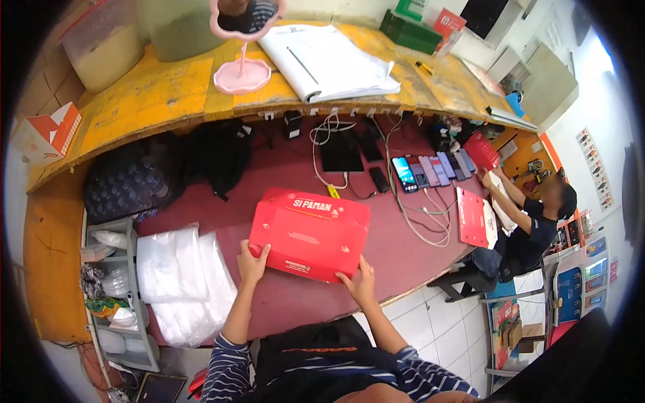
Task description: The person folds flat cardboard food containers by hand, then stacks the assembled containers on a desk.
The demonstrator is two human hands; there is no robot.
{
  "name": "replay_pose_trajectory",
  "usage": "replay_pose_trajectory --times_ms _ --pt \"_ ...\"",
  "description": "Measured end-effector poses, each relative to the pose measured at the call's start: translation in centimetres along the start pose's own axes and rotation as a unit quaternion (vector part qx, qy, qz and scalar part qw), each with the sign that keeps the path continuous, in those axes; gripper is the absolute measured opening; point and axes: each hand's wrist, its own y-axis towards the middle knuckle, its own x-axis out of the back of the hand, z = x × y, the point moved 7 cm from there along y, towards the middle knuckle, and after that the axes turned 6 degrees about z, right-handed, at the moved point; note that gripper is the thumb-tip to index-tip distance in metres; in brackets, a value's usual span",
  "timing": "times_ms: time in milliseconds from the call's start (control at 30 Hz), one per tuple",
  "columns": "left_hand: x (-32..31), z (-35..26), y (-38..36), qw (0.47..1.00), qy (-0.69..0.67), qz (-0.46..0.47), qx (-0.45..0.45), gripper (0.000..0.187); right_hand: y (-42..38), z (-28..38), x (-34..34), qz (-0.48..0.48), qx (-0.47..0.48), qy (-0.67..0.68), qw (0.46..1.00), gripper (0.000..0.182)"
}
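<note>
A red cardboard box printed "SI PAMAN" is held over the dark red tabletop. My left hand grips its lower left corner, the thumb lying on the printed face. At the lower right corner, my right hand pinches the edge with its thumb on the front. The fingers behind the cardboard are partly hidden. Left of the box lie stacked white plastic-like sheets, nearest my left hand.
Several phones lie in a row with white cables near them. At the right sits a co-worker beside another red box piece. A yellow shelf overhangs the back; a grey drawer rack stands left.
</note>
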Motion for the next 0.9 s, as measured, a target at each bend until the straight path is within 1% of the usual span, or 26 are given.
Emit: replay_pose_trajectory --times_ms 33,67,100,133,167,200,233,267,300,333,367,400,433,467,500,533,567,633,667,733,767,833,867,900 --pt "-1.5 -0.1 1.1 1.000 -0.004 -0.003 -0.009 0.055 -0.7 1.6 2.3 -0.027 0.058 -0.050 0.997 0.048" --pt "-4.0 -0.2 2.6 0.997 -0.021 0.010 -0.076 0.053 -1.6 2.8 3.8 -0.053 0.112 -0.102 0.987 0.043" --pt "-5.9 -1.0 3.2 0.989 -0.037 0.026 -0.142 0.052 -2.3 2.8 4.4 -0.060 0.111 -0.105 0.986 0.043" --pt "-7.1 -2.7 3.3 0.983 0.037 0.018 -0.177 0.052 -3.5 3.9 5.0 -0.078 0.205 -0.123 0.968 0.039" --pt "-7.8 -3.0 4.3 0.982 0.034 0.025 -0.181 0.052 -5.2 5.0 5.5 -0.093 0.294 -0.142 0.941 0.036" --pt "-9.5 -1.4 6.2 0.980 -0.122 0.113 -0.108 0.055 -5.8 5.2 4.8 -0.043 0.266 -0.164 0.949 0.032" --pt "-11.4 -1.0 7.3 0.942 -0.271 0.198 -0.028 0.059 -6.4 5.4 3.7 0.007 0.237 -0.185 0.954 0.029" --pt "-10.2 -4.5 5.2 0.879 -0.371 0.291 0.072 0.062 -6.6 4.7 2.7 0.058 0.200 -0.178 0.962 0.026" --pt "-8.0 -5.6 4.2 0.891 -0.386 0.214 0.111 0.061 -6.8 3.9 2.7 0.058 0.195 -0.179 0.963 0.026" --pt "-7.4 -5.2 4.5 0.948 -0.275 0.158 0.034 0.059 -6.7 2.3 2.8 0.048 0.134 -0.178 0.974 0.029" --pt "-6.7 -4.9 4.3 0.981 -0.158 0.099 -0.044 0.056 -6.7 0.4 2.8 0.038 0.072 -0.176 0.981 0.031" --pt "-5.4 -7.4 1.3 0.984 0.094 -0.009 -0.149 0.052 -6.4 -1.0 3.8 -0.023 0.053 -0.197 0.979 0.039" --pt "-6.3 -8.9 -1.2 0.953 0.164 -0.009 -0.254 0.054 -5.7 -2.5 5.0 -0.071 -0.022 -0.212 0.974 0.046" --pt "-7.9 -10.0 -3.9 0.929 0.215 0.080 -0.289 0.058 -5.3 -4.0 6.1 -0.119 -0.096 -0.226 0.962 0.054" --pt "-11.2 -8.4 -5.9 0.890 0.233 0.210 -0.331 0.065 -5.0 -6.5 6.2 -0.132 -0.150 -0.231 0.952 0.060" --pt "-13.6 -7.2 -8.8 0.834 0.292 0.275 -0.379 0.072 -4.9 -8.6 6.3 -0.145 -0.204 -0.235 0.939 0.067" --pt "-14.8 -6.3 -10.8 0.802 0.352 0.318 -0.363 0.076 -4.6 -9.3 6.5 -0.144 -0.207 -0.233 0.939 0.067" --pt "-16.4 -3.8 -12.3 0.757 0.439 0.303 -0.378 0.077 -3.8 -11.7 5.3 0.001 -0.305 -0.157 0.939 0.068" --pt "-16.9 -3.0 -12.2 0.756 0.440 0.304 -0.377 0.077 -3.7 -11.6 5.4 0.002 -0.306 -0.155 0.939 0.068" --pt "-17.0 -2.6 -12.2 0.761 0.429 0.287 -0.394 0.066 -3.5 -10.3 5.5 0.011 -0.259 -0.172 0.950 0.071" --pt "-17.1 -2.1 -12.2 0.760 0.430 0.289 -0.392 0.066 -3.9 -10.0 5.3 0.013 -0.260 -0.171 0.950 0.071" --pt "-16.5 -2.5 -12.5 0.782 0.346 0.282 -0.435 0.043 -4.0 -8.4 5.1 -0.012 -0.191 -0.191 0.963 0.071" --pt "-16.5 -2.4 -12.3 0.781 0.347 0.283 -0.435 0.043 -4.0 -8.7 5.1 -0.011 -0.192 -0.190 0.963 0.071" --pt "-16.5 -2.5 -12.1 0.794 0.315 0.301 -0.424 0.032 -4.0 -9.7 5.8 -0.059 -0.229 -0.160 0.958 0.067"
